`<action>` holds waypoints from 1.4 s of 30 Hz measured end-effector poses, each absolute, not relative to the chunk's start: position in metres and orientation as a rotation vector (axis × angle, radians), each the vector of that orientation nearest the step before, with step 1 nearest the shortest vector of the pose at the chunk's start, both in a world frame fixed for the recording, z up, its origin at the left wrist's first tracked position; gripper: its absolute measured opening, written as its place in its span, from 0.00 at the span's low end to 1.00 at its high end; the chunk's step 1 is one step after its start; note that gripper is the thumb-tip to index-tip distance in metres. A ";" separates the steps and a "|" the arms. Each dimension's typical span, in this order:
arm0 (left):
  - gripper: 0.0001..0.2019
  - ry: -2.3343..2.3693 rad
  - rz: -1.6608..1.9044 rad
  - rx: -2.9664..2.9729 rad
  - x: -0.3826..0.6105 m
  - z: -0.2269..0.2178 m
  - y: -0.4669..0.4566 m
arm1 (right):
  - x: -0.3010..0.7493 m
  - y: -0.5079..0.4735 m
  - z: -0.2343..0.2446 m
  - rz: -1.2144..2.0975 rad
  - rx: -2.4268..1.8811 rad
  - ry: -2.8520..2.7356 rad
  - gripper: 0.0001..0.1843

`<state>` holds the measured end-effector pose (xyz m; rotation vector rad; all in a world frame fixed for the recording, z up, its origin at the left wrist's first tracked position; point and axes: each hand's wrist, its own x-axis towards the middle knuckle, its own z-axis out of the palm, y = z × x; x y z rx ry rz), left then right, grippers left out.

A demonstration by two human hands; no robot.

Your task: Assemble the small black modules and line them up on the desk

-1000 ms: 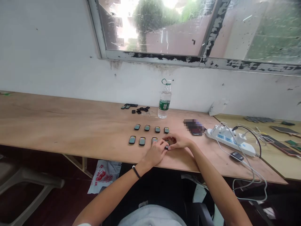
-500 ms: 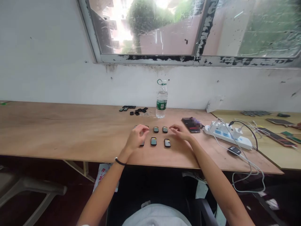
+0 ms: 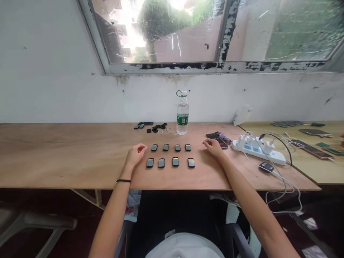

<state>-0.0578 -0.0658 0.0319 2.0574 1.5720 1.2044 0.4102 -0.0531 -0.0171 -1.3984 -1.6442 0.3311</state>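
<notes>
Two rows of small dark devices with greyish screens lie on the wooden table, among them a front-row device (image 3: 149, 163) and a back-row device (image 3: 188, 147). Just left of the rows rests my left hand (image 3: 136, 154), a black band at its wrist. Its fingers are loosely bent, with no object visible in them. My right hand (image 3: 213, 147) lies to the right of the rows, fingers relaxed and slightly curved, holding nothing I can see. It is near a dark phone (image 3: 218, 140), whose surface is partly blurred. Neither hand touches a device.
Behind the rows stands a water bottle (image 3: 182, 120), beside a pile of black parts (image 3: 159, 126) and small pale bits. At right are a white power strip (image 3: 258, 152) with cables, a black gadget (image 3: 266, 167) and a second phone (image 3: 313, 149).
My left hand has moved left, away from the devices, uncovering the leftmost ones. The right hand has shifted slightly right, away from the rows. The camera view has turned a little.
</notes>
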 end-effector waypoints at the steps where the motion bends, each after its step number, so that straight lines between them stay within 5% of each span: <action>1: 0.14 1.561 1.164 2.076 -0.057 0.029 -0.065 | 0.409 -0.053 -0.018 0.342 -1.389 -1.674 0.17; 42: 0.15 1.480 0.991 2.102 -0.055 0.021 -0.067 | 0.403 -0.057 -0.017 0.539 -1.435 -1.867 0.14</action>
